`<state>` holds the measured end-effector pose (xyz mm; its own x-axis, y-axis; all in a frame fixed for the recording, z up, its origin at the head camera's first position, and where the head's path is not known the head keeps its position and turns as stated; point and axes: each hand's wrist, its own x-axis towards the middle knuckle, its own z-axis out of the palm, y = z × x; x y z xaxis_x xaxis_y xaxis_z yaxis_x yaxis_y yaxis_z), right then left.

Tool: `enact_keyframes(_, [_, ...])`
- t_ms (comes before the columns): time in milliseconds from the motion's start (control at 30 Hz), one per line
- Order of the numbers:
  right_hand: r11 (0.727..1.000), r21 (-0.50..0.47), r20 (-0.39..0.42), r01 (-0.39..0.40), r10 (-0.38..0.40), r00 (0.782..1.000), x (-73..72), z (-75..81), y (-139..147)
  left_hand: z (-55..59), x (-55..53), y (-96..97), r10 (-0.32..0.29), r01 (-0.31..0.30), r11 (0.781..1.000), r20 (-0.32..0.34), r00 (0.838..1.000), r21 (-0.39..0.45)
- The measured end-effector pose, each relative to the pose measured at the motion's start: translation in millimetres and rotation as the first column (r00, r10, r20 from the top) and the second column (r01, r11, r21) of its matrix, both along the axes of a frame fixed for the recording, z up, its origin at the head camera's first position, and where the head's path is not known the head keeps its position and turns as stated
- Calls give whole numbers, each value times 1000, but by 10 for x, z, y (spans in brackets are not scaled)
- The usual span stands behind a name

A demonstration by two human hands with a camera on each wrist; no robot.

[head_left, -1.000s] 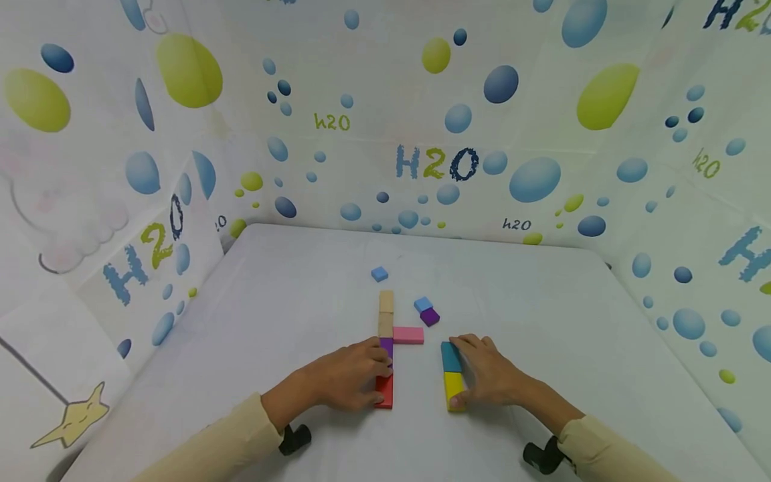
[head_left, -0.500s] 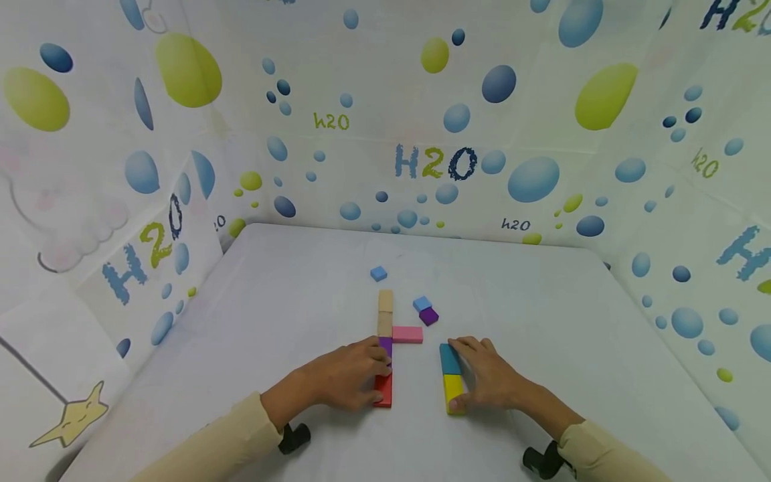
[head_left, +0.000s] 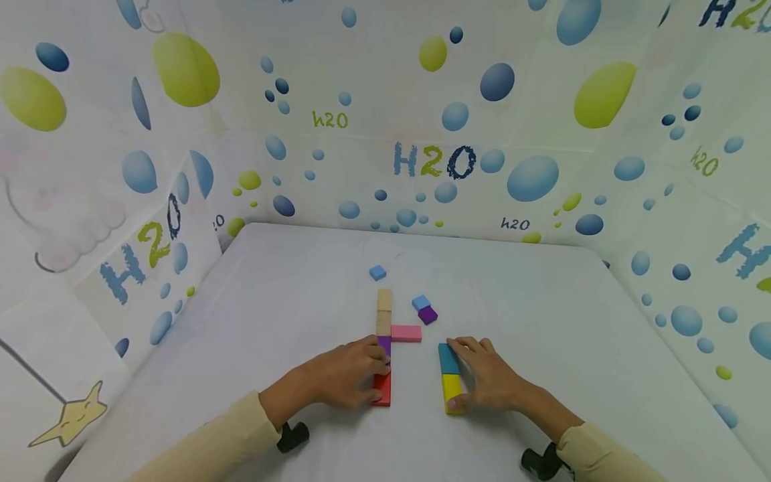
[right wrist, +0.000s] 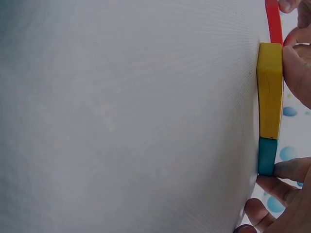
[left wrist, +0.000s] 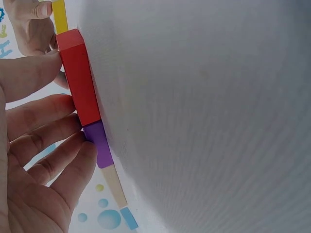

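A red block (head_left: 382, 389), a purple block (head_left: 384, 349) and two beige blocks (head_left: 384, 312) lie end to end in a straight row. My left hand (head_left: 349, 375) rests over the row from the left. Its thumb touches the red block and its fingertips lie on the red and purple ones. To the right, a teal block (head_left: 448, 359) and a yellow block (head_left: 451, 391) lie end to end. My right hand (head_left: 490, 376) holds this pair lengthwise, thumb at the yellow block's near end and a finger at the teal block's far end.
A pink block (head_left: 406, 333) lies crosswise against the row's right side. Beyond it a small blue block (head_left: 421, 303) and a dark purple block (head_left: 428, 315) touch. Another blue block (head_left: 377, 272) lies farther back. Patterned sheets surround the white table (head_left: 289, 281).
The teal and yellow blocks have slid very slightly nearer with my right hand. My left hand and its row stay in place while the head view shifts a little.
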<state>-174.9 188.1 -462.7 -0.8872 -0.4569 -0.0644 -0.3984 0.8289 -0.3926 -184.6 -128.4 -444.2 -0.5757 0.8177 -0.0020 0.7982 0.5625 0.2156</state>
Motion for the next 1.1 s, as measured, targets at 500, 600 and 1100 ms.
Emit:
enact_keyframes(500, [999, -27, 56, 30, -28, 998, -42, 66, -7, -21, -10, -14, -13, 13, 1000, -12, 1000, 11])
enact_keyframes(600, [999, -31, 49, 36, -34, 998, -87, 68, -14, -21, -9, -10, -7, 7, 1000, -10, 1000, 8])
enact_keyframes(1100, [995, -13, 31, 96, -95, 995, -519, 103, -163, 2, -3, 2, 5, -5, 1000, 6, 1000, 0])
